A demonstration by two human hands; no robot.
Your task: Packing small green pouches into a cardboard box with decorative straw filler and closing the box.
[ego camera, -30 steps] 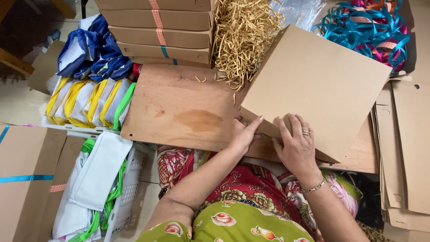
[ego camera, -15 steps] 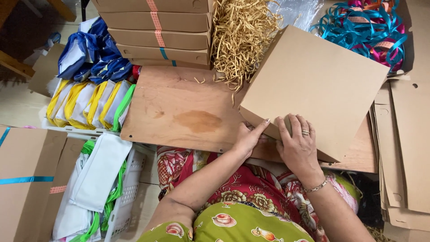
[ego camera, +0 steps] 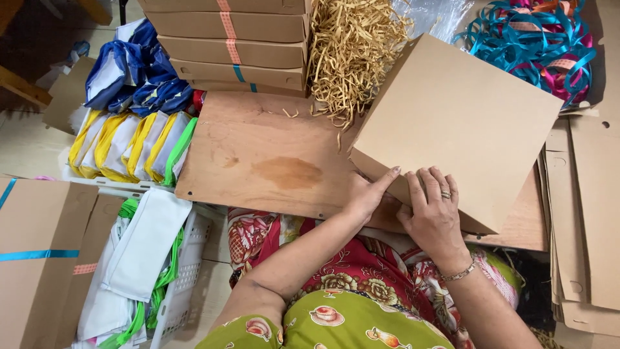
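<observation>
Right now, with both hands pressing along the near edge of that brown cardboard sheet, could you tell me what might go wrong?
1. The cardboard sheet is tilted, held only at its near edge by the left hand and right hand; it might slip or crease unevenly.
2. Its far corner lies close to the paper shred, so loose strands could get swept onto the wooden board.
3. Bare fingers along the edge risk a paper cut.
</observation>
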